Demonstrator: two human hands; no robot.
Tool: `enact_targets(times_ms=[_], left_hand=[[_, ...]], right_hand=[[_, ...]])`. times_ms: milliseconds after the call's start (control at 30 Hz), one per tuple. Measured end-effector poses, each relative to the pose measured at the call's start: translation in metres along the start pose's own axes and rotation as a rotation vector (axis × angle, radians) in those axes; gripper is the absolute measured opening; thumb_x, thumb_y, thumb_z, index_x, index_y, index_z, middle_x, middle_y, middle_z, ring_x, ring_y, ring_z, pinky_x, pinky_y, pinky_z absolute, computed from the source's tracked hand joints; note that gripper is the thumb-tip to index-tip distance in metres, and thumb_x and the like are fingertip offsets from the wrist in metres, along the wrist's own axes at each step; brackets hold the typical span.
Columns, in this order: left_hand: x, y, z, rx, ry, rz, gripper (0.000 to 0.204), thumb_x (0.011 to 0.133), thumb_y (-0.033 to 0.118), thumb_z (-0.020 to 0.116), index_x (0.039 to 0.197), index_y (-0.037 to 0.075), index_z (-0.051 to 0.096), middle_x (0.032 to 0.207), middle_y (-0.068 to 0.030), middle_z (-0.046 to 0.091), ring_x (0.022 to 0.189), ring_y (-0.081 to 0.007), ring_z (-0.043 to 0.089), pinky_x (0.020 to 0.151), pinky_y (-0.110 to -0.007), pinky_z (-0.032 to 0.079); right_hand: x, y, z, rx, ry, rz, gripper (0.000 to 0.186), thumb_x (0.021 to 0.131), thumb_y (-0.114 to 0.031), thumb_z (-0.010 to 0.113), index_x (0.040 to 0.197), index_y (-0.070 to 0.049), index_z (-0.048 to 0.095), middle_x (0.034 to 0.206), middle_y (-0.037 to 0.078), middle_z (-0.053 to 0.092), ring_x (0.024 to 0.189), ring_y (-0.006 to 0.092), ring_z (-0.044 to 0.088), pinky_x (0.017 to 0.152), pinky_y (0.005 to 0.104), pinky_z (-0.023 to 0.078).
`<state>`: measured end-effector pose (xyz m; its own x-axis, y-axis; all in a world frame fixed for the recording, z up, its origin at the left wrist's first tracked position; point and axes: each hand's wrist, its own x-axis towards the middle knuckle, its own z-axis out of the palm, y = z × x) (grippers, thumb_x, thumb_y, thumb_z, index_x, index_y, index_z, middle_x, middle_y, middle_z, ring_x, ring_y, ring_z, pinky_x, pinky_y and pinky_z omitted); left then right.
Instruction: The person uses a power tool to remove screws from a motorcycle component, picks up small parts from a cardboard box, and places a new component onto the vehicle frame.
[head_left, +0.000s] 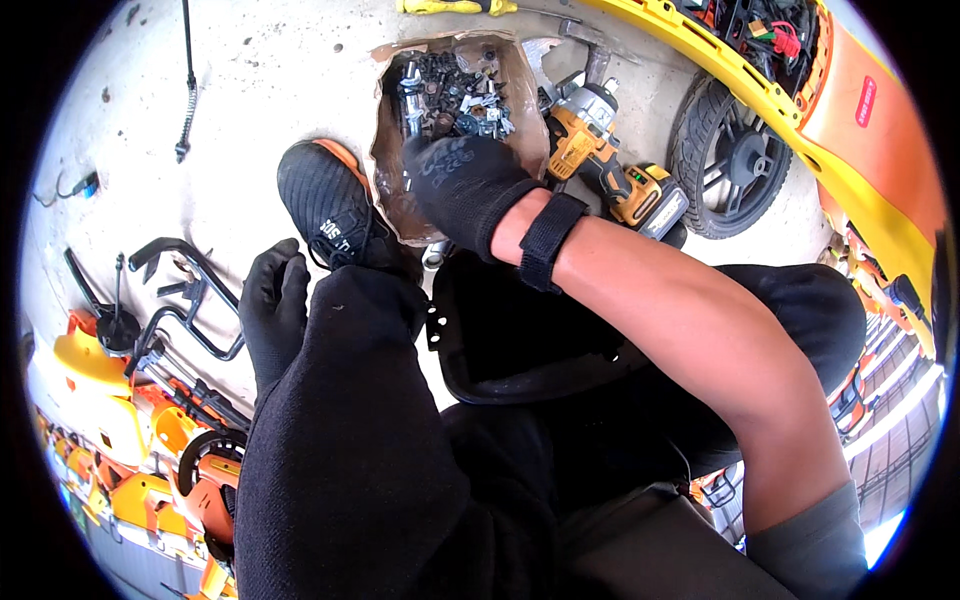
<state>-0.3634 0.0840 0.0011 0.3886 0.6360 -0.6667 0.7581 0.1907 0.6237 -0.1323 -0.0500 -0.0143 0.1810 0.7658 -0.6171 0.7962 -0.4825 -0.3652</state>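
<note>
My right hand point(465, 185), in a black glove, reaches over the near part of a torn, plastic-lined box point(385, 165) full of loose bolts, nuts and clips point(465, 95). Its fingers curl down into the box, their tips partly hidden. A slim silver metal piece point(412, 100) meets the fingers, and what exactly they hold I cannot make out. Beside my bent left leg hangs my left hand point(275, 310), gloved in black too, its fingers stretched downward with nothing visible in them. A yellow and black cordless impact wrench point(580, 135) lies just right of the box.
A hammer point(597, 62) and a yellow-handled screwdriver point(455, 6) lie beyond the box. At the right are a black spoked wheel point(735, 155) and a yellow and orange body panel point(850, 120). Black tubular frames point(190, 290) and orange parts point(120, 430) crowd the left. A black tray-like part point(520, 385) rests against my legs.
</note>
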Motion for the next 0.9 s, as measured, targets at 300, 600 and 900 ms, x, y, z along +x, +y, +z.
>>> enact_targets(times_ms=[300, 600, 900], left_hand=[[0.0, 0.017, 0.008, 0.033, -0.013, 0.075, 0.021, 0.093, 0.007, 0.06, 0.11, -0.004, 0.064, 0.087, -0.0044, 0.066, 0.074, -0.0066, 0.053, 0.069, -0.023, 0.045], [0.0, 0.011, 0.004, 0.033, -0.021, 0.05, 0.02, 0.094, 0.007, 0.06, 0.109, -0.005, 0.064, 0.088, -0.0046, 0.067, 0.076, -0.0074, 0.056, 0.071, -0.023, 0.045], [0.003, 0.023, 0.005, 0.03, -0.044, 0.1, 0.019, 0.094, 0.008, 0.06, 0.109, -0.004, 0.064, 0.09, -0.0045, 0.067, 0.078, -0.0083, 0.057, 0.072, -0.024, 0.046]], right_hand=[[0.006, 0.021, 0.0, 0.071, -0.007, 0.143, 0.056, 0.089, -0.006, 0.047, 0.143, 0.002, 0.035, 0.086, 0.02, 0.069, 0.081, 0.035, 0.07, 0.069, 0.0437, 0.056], [-0.03, 0.012, 0.003, 0.108, 0.031, -0.216, 0.031, 0.084, -0.007, 0.055, 0.113, -0.008, 0.062, 0.087, 0.013, 0.069, 0.083, 0.0318, 0.069, 0.075, 0.0433, 0.055], [0.002, 0.023, 0.012, 0.083, -0.12, -0.014, 0.032, 0.085, -0.005, 0.051, 0.114, -0.009, 0.062, 0.091, 0.017, 0.069, 0.088, 0.0351, 0.068, 0.078, 0.0476, 0.053]])
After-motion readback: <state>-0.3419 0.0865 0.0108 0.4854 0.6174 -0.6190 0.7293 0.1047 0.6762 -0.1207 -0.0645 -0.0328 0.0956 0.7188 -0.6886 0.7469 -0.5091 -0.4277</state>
